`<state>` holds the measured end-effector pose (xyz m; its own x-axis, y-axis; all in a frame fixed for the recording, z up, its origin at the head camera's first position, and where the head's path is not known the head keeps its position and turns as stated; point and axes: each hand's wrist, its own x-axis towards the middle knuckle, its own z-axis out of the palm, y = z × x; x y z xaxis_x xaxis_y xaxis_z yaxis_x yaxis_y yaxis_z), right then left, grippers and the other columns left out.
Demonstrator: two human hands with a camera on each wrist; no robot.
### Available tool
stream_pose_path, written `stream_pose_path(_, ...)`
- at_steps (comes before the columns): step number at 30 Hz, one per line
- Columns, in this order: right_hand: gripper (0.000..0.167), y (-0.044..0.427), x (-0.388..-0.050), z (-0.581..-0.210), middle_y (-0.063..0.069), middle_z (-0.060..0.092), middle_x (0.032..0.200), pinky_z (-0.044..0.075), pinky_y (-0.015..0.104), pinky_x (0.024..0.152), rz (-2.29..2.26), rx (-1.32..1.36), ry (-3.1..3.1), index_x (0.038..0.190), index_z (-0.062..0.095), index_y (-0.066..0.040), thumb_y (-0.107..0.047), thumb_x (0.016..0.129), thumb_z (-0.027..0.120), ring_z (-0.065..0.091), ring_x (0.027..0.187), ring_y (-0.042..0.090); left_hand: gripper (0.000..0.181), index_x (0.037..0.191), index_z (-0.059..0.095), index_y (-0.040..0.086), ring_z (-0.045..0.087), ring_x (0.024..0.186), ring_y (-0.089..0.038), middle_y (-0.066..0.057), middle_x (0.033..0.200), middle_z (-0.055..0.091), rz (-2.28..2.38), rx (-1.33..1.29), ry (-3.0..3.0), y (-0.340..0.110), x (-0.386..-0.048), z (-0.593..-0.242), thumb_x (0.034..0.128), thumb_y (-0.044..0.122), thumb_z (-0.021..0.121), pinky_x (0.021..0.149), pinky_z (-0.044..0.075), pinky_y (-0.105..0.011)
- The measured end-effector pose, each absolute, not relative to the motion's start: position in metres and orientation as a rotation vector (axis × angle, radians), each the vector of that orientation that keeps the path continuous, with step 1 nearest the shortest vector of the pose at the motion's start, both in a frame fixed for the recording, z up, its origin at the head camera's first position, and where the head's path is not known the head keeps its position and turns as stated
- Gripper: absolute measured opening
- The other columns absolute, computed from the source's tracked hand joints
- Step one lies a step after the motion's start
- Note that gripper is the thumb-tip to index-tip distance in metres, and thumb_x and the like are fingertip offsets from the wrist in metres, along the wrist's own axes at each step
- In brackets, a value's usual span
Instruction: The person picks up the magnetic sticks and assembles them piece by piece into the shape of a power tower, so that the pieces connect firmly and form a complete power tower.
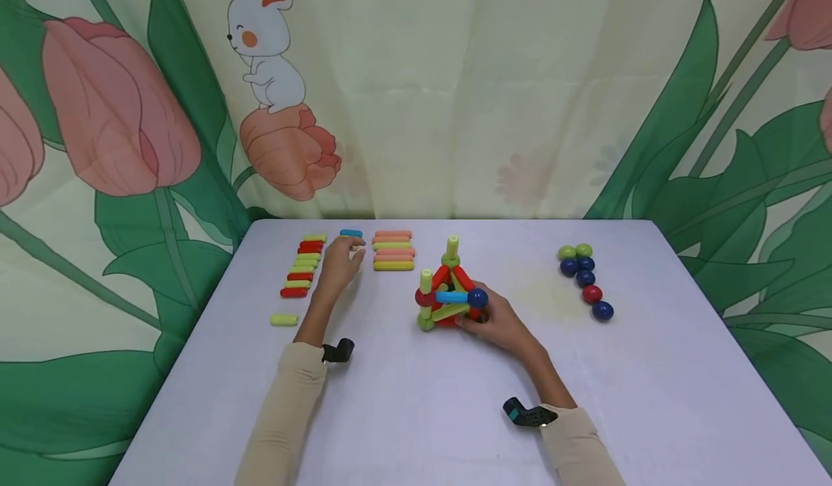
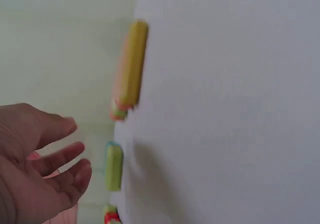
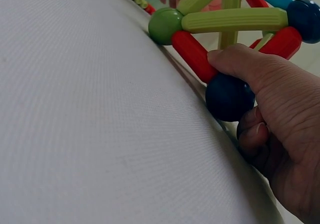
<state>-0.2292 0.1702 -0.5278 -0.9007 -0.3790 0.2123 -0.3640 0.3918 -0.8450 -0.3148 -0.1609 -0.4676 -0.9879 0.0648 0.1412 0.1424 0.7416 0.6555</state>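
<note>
A structure of coloured rods and balls (image 1: 451,297) stands mid-table, two light green rods pointing up from it. My right hand (image 1: 503,321) grips its lower right side; in the right wrist view the thumb of my right hand (image 3: 280,94) presses a red rod (image 3: 195,57) beside a dark blue ball (image 3: 230,97). My left hand (image 1: 341,263) is above the table by a blue rod (image 1: 351,233), partly behind the fingers. In the left wrist view my left hand (image 2: 42,169) has loosely bent, parted fingers with nothing between them, near a light green rod (image 2: 114,168).
A column of red and light green rods (image 1: 300,276) lies at the left, with a single light green rod (image 1: 284,320) nearer. Pink, green and yellow rods (image 1: 393,265) are stacked in a column at the back. Green, blue and red balls (image 1: 592,294) lie at the right.
</note>
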Motion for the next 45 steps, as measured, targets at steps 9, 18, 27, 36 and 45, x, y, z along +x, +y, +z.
stream_pose_path(9,0.066,0.17,-0.228,-0.529,-0.002,0.06,0.133,0.046,0.05,0.105,-1.584,-0.693,2.604,0.141,0.046,-0.023,-0.021,0.084,0.078,0.056,0.121,0.02,0.038,0.133,0.056,-0.003,0.049,0.126,-0.038,-0.025,0.132,0.053,-0.741,-0.036,-3.025,-0.182,-0.338,-0.475,0.0955,0.004,0.057,0.109,0.042,-0.048)
stream_pose_path(18,0.066,0.17,-0.227,-0.528,0.0,0.06,0.132,0.047,0.05,0.103,-1.575,-0.658,2.601,0.141,0.046,-0.021,-0.019,0.083,0.078,0.056,0.12,0.021,0.028,0.112,0.063,0.004,0.055,0.106,-0.035,-0.019,0.113,0.058,-0.492,-0.009,-3.054,-0.176,-0.338,-0.486,0.0899,0.019,0.07,0.092,0.05,-0.052)
stream_pose_path(27,0.066,0.17,-0.226,-0.527,0.004,0.06,0.133,0.047,0.051,0.103,-1.571,-0.669,2.61,0.141,0.046,-0.016,-0.02,0.084,0.078,0.056,0.12,0.024,0.03,0.117,0.066,-0.002,0.062,0.102,-0.032,-0.019,0.111,0.066,-0.61,-0.126,-3.004,-0.166,-0.32,-0.465,0.0921,0.015,0.067,0.088,0.054,-0.045)
stream_pose_path(36,0.065,0.171,-0.227,-0.528,0.006,0.061,0.131,0.047,0.05,0.103,-1.574,-0.622,2.592,0.14,0.047,-0.015,-0.017,0.084,0.078,0.057,0.118,0.024,0.033,0.116,0.062,0.011,0.063,0.106,-0.022,-0.007,0.111,0.066,-1.73,-0.379,-2.552,-0.1,-0.262,-0.391,0.0901,0.028,0.071,0.092,0.055,-0.036)
stream_pose_path(45,0.062,0.173,-0.231,-0.53,0.001,0.062,0.126,0.05,0.043,0.099,-1.526,-0.705,2.643,0.136,0.049,-0.017,-0.022,0.083,0.079,0.06,0.112,0.019,0.032,0.116,0.061,0.007,0.067,0.093,-0.017,-0.006,0.102,0.071,-1.557,-0.79,-2.374,-0.033,-0.203,-0.377,0.0876,0.015,0.074,0.081,0.058,-0.036)
